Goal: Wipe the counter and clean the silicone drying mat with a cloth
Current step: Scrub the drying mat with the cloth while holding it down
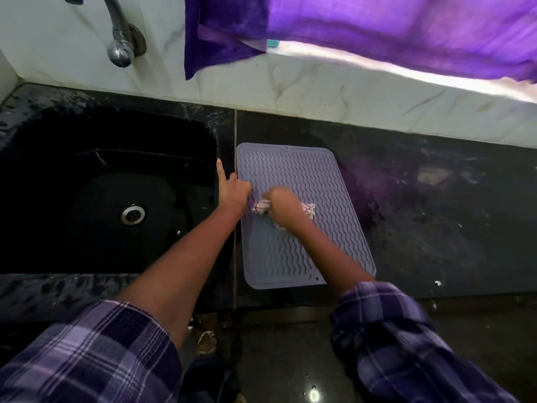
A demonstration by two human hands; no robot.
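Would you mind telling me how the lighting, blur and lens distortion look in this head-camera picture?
Head view: blown-out daylight glares under the purple curtain; the black stone counter and black sink sit dim, with a purple cast on the counter; a bright glint shows on the floor. Wide-angle bending curves the counter edges. The right hand gripping the crumpled pale cloth and the plaid sleeves look slightly smeared.

No lettering, label, brand mark or number is showing legibly anywhere in the head view — nothing to be read.
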